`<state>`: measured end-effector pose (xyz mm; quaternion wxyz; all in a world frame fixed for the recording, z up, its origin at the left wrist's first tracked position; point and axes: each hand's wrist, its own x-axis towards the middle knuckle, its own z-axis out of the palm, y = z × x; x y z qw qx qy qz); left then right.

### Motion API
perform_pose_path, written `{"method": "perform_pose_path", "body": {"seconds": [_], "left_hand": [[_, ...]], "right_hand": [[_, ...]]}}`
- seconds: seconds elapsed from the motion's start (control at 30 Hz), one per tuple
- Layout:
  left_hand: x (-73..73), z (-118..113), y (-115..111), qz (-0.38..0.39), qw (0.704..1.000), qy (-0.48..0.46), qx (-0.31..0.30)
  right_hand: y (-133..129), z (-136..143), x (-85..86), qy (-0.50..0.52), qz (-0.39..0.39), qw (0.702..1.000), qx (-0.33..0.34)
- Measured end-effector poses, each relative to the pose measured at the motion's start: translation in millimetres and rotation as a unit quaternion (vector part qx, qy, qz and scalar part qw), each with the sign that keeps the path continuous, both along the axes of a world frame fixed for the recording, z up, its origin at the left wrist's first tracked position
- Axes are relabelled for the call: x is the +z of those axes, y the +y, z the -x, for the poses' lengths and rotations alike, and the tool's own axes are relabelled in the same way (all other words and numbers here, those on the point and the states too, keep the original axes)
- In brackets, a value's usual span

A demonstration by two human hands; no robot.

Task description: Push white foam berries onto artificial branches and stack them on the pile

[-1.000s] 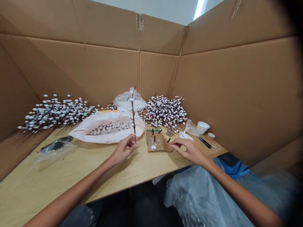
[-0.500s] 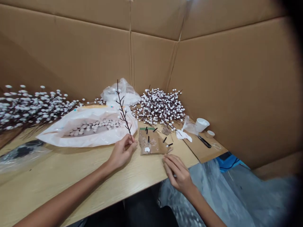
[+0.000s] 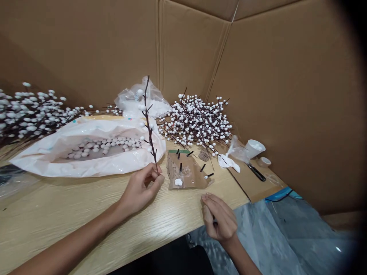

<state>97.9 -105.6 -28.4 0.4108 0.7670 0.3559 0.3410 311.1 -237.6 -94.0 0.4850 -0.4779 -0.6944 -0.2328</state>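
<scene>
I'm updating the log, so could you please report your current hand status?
Left hand pinching white-berried twig. Right hand curled, grip unclear. Possible obstacle: cardboard block just beyond.

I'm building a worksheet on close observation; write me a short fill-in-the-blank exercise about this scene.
The brown twig is held in the ____ hand.
The balls on it are colored ____.
The short sticks on the cardboard block are colored ____.
The utility knife lies to the ____ of the cardboard block.
Missing words: left; white; black; right.
</scene>
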Motion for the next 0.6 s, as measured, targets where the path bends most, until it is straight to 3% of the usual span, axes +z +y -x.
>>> {"method": "perform_pose_path", "body": {"seconds": [0.27, 0.43, 0.6], "left_hand": [[0.4, 0.5, -2.1, -0.03, 0.999, 0.02, 0.006], [-1.7, 5.0, -1.1, -0.145, 0.989, 0.038, -0.002], [6.2, 16.0, 5.2, -0.284, 0.952, 0.107, -0.033]], "right_hand": [[1.6, 1.0, 5.9, -0.007, -0.006, 1.0, -0.007], [6.4, -1.2, 3.4, -0.005, -0.037, 0.999, 0.001], [6.3, 2.4, 3.9, 0.026, -0.03, 0.999, 0.015]]}}
